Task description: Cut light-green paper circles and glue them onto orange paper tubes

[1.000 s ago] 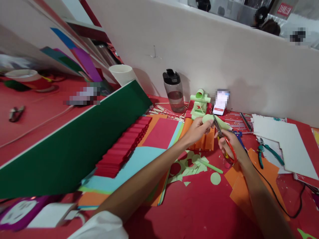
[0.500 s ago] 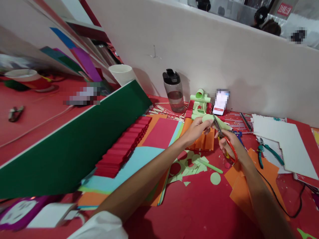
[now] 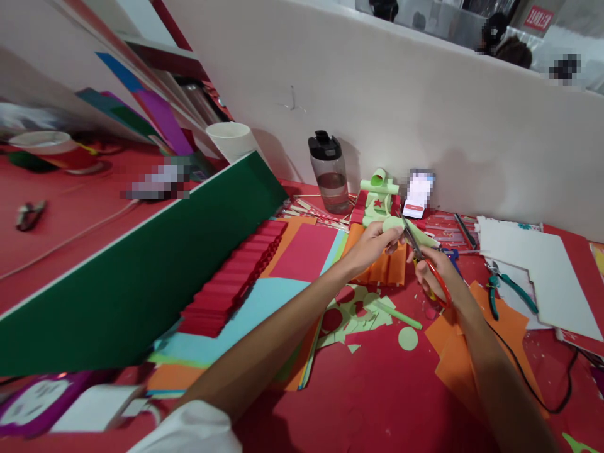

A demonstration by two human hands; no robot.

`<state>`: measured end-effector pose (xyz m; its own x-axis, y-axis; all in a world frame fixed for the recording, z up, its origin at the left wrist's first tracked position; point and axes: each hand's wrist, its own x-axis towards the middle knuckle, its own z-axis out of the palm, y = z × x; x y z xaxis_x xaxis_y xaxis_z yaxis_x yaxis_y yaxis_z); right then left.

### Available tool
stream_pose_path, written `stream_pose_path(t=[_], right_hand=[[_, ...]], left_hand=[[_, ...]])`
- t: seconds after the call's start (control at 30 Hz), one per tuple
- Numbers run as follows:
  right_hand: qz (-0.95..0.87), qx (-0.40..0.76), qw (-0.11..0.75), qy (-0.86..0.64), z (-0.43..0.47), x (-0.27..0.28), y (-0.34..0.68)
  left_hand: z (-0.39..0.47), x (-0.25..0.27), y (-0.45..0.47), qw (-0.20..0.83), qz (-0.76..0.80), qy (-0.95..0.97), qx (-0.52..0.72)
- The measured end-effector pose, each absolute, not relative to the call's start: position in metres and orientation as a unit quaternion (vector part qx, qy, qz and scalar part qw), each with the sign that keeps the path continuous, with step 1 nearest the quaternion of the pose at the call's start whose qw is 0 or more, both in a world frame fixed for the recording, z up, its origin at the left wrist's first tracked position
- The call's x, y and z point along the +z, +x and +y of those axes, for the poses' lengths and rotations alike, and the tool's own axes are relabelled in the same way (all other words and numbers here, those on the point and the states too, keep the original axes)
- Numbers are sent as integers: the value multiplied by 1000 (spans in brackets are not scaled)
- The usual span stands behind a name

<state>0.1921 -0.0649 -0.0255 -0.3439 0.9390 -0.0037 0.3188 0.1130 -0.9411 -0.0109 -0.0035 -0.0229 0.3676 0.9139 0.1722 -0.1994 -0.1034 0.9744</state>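
Between the fingers of my left hand is a light green paper disc, pinched by its near edge. My right hand grips scissors with red and yellow handles, their blades pointing up and left beside the disc. A pale green pointed paper piece shows just beyond the blades. Below the hands lie light green paper scraps, a green pen and another cut disc. Behind my left hand stands a model of rolled green paper on red.
A dark-lidded water bottle and a phone stand by the white partition. Pleated red paper rests on coloured sheets beside a green board. Teal pliers, orange paper and white board are on the right.
The scissors and my right hand have shifted very slightly at the disc. Everything else looks the same.
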Motion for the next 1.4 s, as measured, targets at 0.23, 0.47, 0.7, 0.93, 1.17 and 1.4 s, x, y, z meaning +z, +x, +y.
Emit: stream_pose_path(t=[0.23, 0.47, 0.7, 0.93, 1.17, 1.4], right_hand=[[-667, 468, 340, -470, -65, -23, 188], [-676, 453, 304, -495, -66, -14, 191], [-685, 440, 297, -499, -66, -11, 191], [-681, 451, 287, -500, -66, -8, 193], [-684, 460, 278, -493, -65, -9, 196], [-683, 475, 279, -481, -65, -16, 196]], left_hand=[[-3, -19, -14, 582, 308, 599, 455], [0, -19, -18, 576, 320, 626, 417], [5, -21, -23, 565, 321, 654, 388], [6, -17, -26, 567, 338, 658, 362], [7, -17, -31, 550, 354, 676, 338], [7, -11, -36, 546, 342, 698, 311]])
